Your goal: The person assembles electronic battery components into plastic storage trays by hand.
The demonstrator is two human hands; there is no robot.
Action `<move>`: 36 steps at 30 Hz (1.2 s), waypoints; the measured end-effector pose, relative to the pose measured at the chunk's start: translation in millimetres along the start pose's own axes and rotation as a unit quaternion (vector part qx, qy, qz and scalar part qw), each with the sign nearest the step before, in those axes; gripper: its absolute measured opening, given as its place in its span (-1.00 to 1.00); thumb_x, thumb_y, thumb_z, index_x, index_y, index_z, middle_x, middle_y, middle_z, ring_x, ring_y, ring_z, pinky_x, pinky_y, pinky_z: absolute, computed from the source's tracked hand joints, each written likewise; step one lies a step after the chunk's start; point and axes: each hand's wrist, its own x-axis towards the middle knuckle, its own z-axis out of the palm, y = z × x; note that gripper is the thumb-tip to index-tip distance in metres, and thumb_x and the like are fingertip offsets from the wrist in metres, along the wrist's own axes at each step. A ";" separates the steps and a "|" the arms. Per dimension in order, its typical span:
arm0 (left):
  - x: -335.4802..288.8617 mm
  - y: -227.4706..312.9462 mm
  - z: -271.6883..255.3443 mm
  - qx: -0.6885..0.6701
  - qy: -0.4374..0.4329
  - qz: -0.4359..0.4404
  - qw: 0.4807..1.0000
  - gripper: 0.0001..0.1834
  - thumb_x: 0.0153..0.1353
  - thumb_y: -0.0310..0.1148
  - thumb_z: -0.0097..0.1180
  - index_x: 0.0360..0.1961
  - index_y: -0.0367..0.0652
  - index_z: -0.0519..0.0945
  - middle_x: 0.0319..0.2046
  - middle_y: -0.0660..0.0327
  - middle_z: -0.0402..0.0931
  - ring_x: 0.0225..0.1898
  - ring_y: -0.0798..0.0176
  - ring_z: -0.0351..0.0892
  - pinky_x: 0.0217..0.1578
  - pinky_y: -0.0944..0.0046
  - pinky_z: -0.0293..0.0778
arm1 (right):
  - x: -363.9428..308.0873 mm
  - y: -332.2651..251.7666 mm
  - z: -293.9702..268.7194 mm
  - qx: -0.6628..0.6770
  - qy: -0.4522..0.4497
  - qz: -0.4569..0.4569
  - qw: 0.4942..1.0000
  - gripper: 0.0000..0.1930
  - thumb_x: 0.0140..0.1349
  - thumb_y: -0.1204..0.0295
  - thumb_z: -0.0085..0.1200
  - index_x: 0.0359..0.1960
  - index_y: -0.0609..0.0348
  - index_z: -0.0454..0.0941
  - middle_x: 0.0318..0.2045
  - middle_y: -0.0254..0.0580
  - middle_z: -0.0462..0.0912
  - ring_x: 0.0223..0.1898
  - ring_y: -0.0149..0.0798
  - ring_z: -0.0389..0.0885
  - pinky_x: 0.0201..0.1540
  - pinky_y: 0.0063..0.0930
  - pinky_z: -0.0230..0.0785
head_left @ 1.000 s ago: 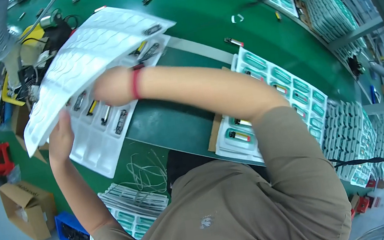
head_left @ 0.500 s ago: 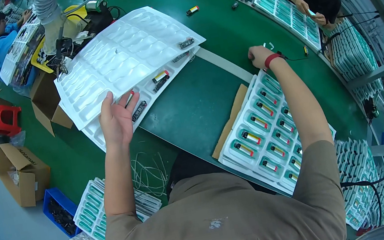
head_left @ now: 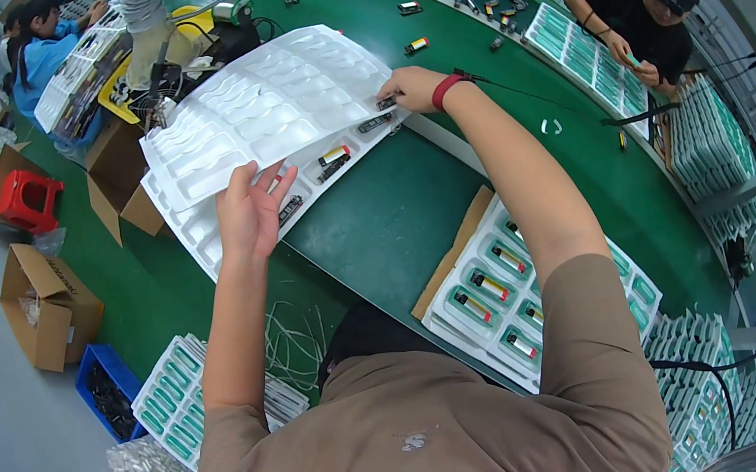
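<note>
A white moulded tray [head_left: 266, 105] lies askew over a second white tray [head_left: 185, 218], whose near edge shows. At the upper tray's near edge is my left hand [head_left: 246, 213], palm turned up and fingers spread. My right hand [head_left: 416, 90], with a red wristband, has its fingers closed round a small dark electronic module [head_left: 387, 102] at the upper tray's right corner. In the lower tray sit another dark module [head_left: 374, 123], a yellow-and-red battery-like cell [head_left: 335, 155] and a dark module [head_left: 291, 210] beside my left hand.
A stacked tray [head_left: 508, 354] with several cells in green-lined pockets sits right of my body. Loose cells [head_left: 416, 46] lie on the green table. Co-workers sit beyond, one in black [head_left: 632, 23]. Cartons [head_left: 50, 306], a red stool [head_left: 30, 199] and a blue bin [head_left: 111, 391] stand left.
My right hand has moved left and away from above the cell-filled tray to the module at the upper white tray's corner. My left hand stays by the near edge, fingers spread wider.
</note>
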 end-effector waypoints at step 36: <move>18.6 161.7 -3.8 -0.314 -0.222 0.012 0.923 -0.35 0.35 -0.37 0.07 0.35 -0.53 0.18 0.41 -0.33 0.14 0.46 -0.35 0.17 0.33 -0.02 0.53 | 227.8 -220.9 84.4 -0.183 0.176 -0.095 0.963 -0.81 0.30 0.30 0.04 -0.20 0.06 0.64 -0.15 -0.11 0.74 -0.23 -0.02 0.78 -0.20 -0.08 0.63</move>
